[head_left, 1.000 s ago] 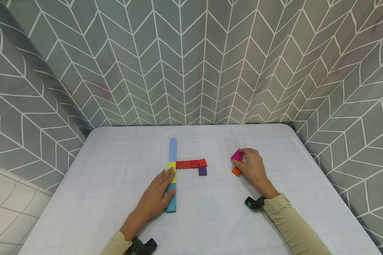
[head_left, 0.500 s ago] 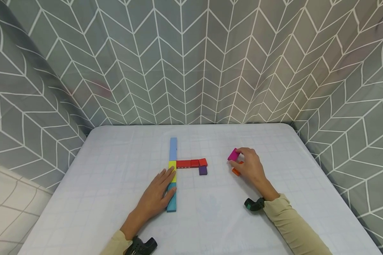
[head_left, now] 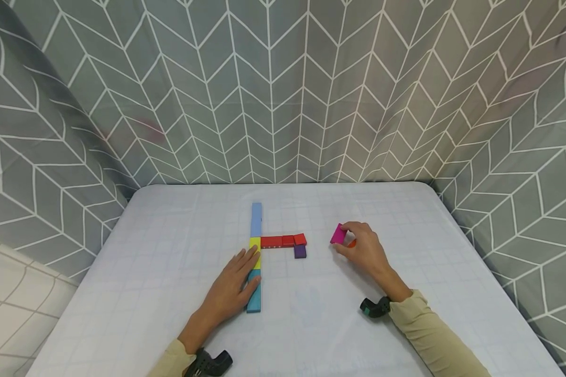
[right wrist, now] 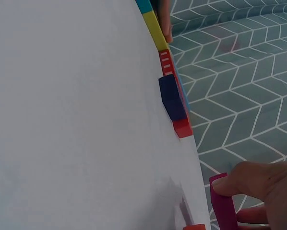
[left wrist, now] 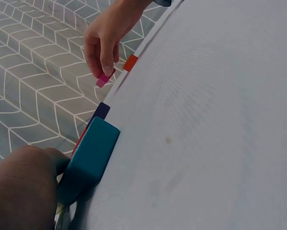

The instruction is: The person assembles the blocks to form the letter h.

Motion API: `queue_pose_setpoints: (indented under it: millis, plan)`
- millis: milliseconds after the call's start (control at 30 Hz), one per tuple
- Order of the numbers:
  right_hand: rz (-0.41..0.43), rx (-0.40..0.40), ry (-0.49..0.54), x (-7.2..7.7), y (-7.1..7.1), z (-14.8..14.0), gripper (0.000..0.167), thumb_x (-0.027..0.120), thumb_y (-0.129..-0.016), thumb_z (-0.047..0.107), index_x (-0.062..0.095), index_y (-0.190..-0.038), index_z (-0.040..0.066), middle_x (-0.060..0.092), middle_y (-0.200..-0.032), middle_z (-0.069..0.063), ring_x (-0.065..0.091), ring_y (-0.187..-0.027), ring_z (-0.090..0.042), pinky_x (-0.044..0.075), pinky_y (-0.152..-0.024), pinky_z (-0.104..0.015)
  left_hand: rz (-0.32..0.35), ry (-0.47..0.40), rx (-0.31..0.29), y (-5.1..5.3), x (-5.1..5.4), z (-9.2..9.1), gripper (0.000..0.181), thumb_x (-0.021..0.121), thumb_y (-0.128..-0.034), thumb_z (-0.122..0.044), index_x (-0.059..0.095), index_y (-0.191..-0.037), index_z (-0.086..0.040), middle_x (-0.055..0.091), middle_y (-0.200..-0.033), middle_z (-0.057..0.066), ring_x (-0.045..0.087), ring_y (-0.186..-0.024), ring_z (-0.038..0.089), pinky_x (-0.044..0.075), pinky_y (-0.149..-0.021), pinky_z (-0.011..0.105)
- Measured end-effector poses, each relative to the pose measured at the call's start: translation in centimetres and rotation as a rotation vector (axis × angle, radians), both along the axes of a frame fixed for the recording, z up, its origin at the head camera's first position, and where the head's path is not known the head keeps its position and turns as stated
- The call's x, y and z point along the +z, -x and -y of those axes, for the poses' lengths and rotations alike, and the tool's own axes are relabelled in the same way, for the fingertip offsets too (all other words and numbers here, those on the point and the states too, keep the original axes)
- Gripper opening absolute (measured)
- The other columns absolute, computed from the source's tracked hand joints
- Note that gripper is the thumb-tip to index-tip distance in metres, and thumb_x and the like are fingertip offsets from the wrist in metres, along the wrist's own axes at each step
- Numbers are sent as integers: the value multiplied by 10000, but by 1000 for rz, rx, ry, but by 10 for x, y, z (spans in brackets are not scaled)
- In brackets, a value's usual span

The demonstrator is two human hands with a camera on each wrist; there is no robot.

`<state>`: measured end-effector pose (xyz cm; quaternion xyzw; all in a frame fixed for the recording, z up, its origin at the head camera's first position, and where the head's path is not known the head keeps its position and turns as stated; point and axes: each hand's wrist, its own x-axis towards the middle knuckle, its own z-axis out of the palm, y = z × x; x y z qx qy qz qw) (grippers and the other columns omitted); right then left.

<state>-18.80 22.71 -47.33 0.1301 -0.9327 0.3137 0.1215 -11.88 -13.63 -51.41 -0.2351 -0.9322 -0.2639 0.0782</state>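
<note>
My left hand (head_left: 228, 285) lies with straight fingers over a yellow block (head_left: 254, 242) and a teal block (head_left: 253, 301). These line up with a light blue block (head_left: 256, 220) in one long strip. From the yellow block a row of red blocks (head_left: 271, 242) runs right, and a dark purple block (head_left: 300, 252) sits against its end on the near side. My right hand (head_left: 365, 252) pinches a magenta block (head_left: 338, 234) between thumb and fingers; in the right wrist view the magenta block (right wrist: 222, 206) appears raised off the table. Partly hidden behind that hand is an orange block (head_left: 352, 243).
A white cloth covers the table (head_left: 306, 324), whose far edge meets a grey curtain (head_left: 283, 104) with white zigzag lines. More curtain hangs at both sides. Each wrist wears a black camera, the right one (head_left: 374, 307) just above the table.
My right hand has carried the magenta block left and slightly nearer, away from above the orange block, which stays behind. The left hand and the joined blocks have not moved.
</note>
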Motion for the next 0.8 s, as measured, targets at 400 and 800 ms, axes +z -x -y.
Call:
queue_pose_setpoints:
  millis: [400,800]
  plan:
    - [-20,118,-38,4,-11,10,513,912,-792,123,710,-1247,-3,681,-1281,-157,583,-1175,-347,541,-924,-531,12,-15,-7,-1,2,0,617,629,-1052,-293,438,-1575,-30,364,-1653,83,304,-1517,352,266,-1220,511]
    - [-28,182,-36,9,-19,21,501,921,-781,122,724,-1229,13,688,-1273,-122,596,-1117,-289,580,-739,-371,12,-5,-9,-1,3,0,621,629,-1050,-295,436,-1576,-27,365,-1652,91,300,-1517,357,262,-1222,507]
